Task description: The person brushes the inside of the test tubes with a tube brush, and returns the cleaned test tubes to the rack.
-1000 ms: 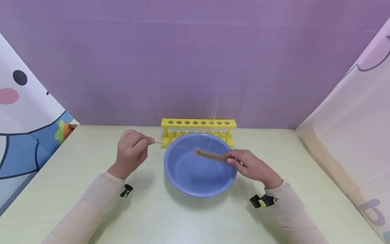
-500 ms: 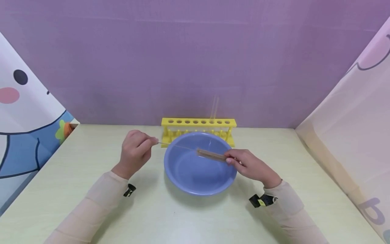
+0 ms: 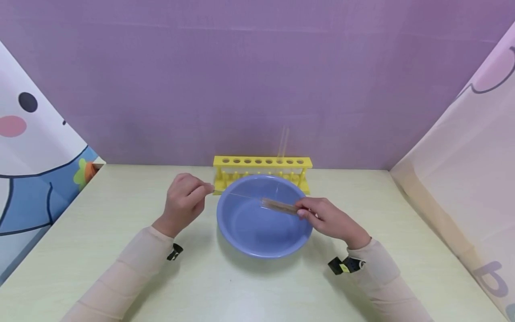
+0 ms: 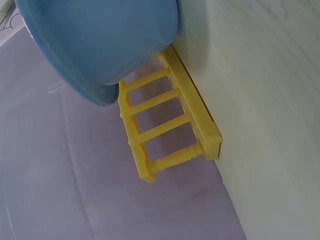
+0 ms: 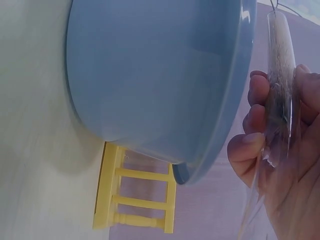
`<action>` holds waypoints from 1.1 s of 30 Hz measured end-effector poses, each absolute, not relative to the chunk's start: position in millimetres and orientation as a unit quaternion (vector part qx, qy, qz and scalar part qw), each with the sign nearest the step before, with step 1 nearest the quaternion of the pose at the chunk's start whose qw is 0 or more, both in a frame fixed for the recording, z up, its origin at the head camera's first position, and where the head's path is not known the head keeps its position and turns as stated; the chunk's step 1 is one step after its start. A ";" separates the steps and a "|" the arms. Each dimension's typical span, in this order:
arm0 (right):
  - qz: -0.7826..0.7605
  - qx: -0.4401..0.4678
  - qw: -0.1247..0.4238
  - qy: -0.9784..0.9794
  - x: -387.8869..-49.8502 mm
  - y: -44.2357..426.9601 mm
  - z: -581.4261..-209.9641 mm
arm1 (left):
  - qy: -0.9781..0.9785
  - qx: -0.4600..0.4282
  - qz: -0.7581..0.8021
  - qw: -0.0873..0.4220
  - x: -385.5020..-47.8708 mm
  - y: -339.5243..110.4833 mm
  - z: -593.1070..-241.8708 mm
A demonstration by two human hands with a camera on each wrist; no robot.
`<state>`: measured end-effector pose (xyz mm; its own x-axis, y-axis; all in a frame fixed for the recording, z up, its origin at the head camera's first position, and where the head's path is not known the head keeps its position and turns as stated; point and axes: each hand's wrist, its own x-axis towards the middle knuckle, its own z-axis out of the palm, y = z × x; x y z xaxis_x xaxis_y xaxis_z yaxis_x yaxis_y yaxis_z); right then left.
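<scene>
Far left of the blue basin (image 3: 257, 235), one printed cloth (image 3: 44, 143) hangs at the side of the pale tabletop (image 3: 229, 295). Nearer, one beige sleeve (image 3: 120, 270) with one black device (image 3: 175, 252) at its cuff leads to the left hand (image 3: 185, 203), which is raised just left of the basin's rim. Its thumb and forefinger are pinched together on the end of one thin wire handle (image 3: 243, 196); how the other fingers lie is hard to tell. The wire runs rightward and slightly down, over the basin, into the mouth of one clear test tube (image 3: 275, 205).

This tube lies slantwise above the right half of the basin, its long axis close to level. The open end points left, toward the left hand; the other end points right and slightly lower. Brownish bristles (image 5: 281, 55) fill part of it.

Directly behind the basin stands one yellow rack (image 3: 263, 165) with eight holes; one empty-looking glass tube (image 3: 283, 143) rises from the sixth hole from the left, leaning a little right.

At the basin's right rim, the right hand (image 3: 327, 219) grips the test tube between thumb and curled fingers. Right of the basin hangs one pale cloth (image 3: 470, 156).
</scene>
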<state>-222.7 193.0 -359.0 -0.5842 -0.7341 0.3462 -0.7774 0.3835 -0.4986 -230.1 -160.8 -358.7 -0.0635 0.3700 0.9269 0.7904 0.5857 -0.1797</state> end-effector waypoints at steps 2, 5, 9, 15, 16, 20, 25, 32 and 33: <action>0.318 0.456 0.036 -0.830 -222.8 193.0 -359.4 | -0.700 -0.416 -0.194 0.547 -230.5 -159.1 -359.2; 0.317 0.460 0.040 -0.828 -223.1 192.8 -359.5 | -0.697 -0.420 -0.196 0.546 -231.4 -157.1 -360.3; 0.315 0.463 0.043 -0.828 -223.2 192.0 -359.4 | -0.700 -0.424 -0.196 0.540 -232.2 -155.1 -361.9; 0.316 0.461 0.042 -0.828 -222.7 189.7 -359.1 | -0.699 -0.430 -0.198 0.536 -232.1 -150.3 -361.9; 0.317 0.461 0.041 -0.828 -222.7 189.1 -359.2 | -0.697 -0.431 -0.198 0.537 -232.1 -149.3 -361.8; 0.318 0.462 0.038 -0.827 -223.1 186.8 -359.3 | -0.694 -0.434 -0.199 0.540 -231.5 -145.3 -361.2; 0.322 0.467 0.036 -0.823 -223.5 183.8 -359.0 | -0.699 -0.435 -0.197 0.533 -230.9 -141.7 -361.4; 0.324 0.464 0.027 -0.824 -223.0 179.7 -357.9 | -0.700 -0.442 -0.194 0.526 -230.2 -137.2 -362.1; 0.323 0.464 0.026 -0.824 -222.9 179.5 -357.6 | -0.699 -0.443 -0.194 0.527 -230.2 -136.3 -362.1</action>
<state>-222.9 179.5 -357.6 -0.5687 -0.7473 0.3436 -0.7816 0.3609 -0.5088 -230.2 -136.3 -362.1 -0.0517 0.4143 0.9087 0.8242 0.5315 -0.1954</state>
